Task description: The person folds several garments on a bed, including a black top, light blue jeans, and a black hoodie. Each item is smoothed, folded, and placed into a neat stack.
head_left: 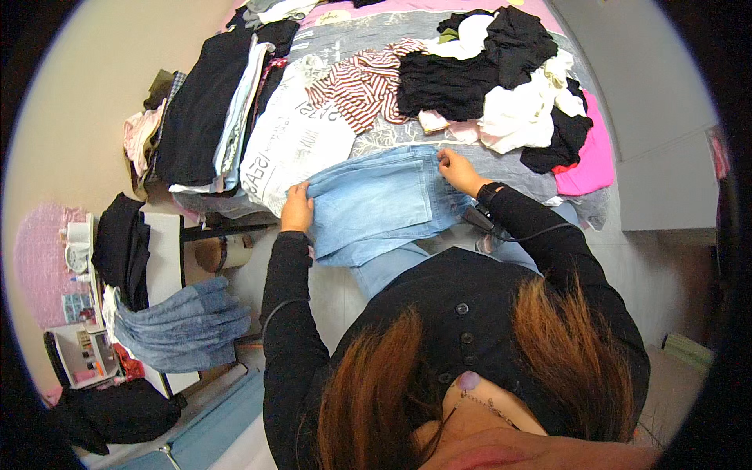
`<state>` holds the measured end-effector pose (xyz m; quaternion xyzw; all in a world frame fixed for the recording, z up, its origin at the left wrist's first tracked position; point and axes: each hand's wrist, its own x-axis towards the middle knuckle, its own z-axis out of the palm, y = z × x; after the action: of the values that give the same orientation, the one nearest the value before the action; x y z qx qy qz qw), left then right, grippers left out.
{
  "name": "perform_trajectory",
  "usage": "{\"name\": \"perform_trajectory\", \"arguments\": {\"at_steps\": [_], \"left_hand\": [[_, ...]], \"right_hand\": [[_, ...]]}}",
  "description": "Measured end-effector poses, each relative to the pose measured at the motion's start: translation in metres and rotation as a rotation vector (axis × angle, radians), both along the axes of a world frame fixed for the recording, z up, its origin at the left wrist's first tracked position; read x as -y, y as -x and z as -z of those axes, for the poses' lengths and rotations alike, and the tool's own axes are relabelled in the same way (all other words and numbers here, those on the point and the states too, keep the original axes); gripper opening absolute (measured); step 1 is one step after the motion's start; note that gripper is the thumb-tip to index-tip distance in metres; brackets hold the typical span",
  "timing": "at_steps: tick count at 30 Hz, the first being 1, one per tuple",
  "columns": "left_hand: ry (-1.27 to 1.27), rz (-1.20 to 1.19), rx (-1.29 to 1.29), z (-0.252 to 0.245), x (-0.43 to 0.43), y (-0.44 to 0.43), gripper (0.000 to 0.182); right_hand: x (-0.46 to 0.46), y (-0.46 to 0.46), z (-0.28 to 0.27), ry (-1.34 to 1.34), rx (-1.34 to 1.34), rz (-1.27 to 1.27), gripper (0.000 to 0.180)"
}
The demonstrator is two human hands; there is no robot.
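Light-blue denim (pixel 370 205), a garment with a stitched panel, hangs spread between my two hands at the near edge of the bed. My left hand (pixel 297 209) grips its left edge, fingers curled over the cloth. At the upper right corner, my right hand (pixel 460 171) pinches the hem between thumb and fingers. Beyond my left hand, a white garment with dark printing (pixel 299 141) lies flat on the bed. A red-and-white striped garment (pixel 367 82) is crumpled just behind it. The fingertips of my left hand are partly hidden by the denim.
Stacked folded clothes, black on top (pixel 202 111), stand at the bed's left. Heaped black garments (pixel 449 85), white cloth (pixel 517 120) and a bright pink garment (pixel 590 153) lie to the right. A white desk (pixel 164 252) at left bears draped blue-grey cloth (pixel 182 326). A white cabinet (pixel 670 188) borders the right.
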<state>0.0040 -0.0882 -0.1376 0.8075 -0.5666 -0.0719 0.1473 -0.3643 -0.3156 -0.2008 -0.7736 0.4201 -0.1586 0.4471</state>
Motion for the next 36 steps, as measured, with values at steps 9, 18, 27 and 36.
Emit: {"name": "perform_trajectory", "arguments": {"at_steps": [9, 18, 27, 36], "left_hand": [[0.136, -0.400, 0.187, 0.007, 0.013, -0.010, 0.041], [0.036, -0.619, -0.508, 0.100, -0.056, 0.009, 0.077], [0.250, -0.473, -1.539, 0.030, -0.065, 0.016, 0.045], [0.088, -0.545, -0.791, -0.014, -0.084, 0.013, 0.050]], "right_hand": [[0.027, 0.031, 0.006, 0.227, -0.170, 0.037, 0.064], [0.027, 0.030, 0.018, 0.043, -0.322, 0.021, 0.055], [-0.007, 0.030, -0.003, -0.274, 0.130, 0.104, 0.048], [0.040, 0.012, -0.031, 0.204, -0.001, 0.167, 0.041]]}}
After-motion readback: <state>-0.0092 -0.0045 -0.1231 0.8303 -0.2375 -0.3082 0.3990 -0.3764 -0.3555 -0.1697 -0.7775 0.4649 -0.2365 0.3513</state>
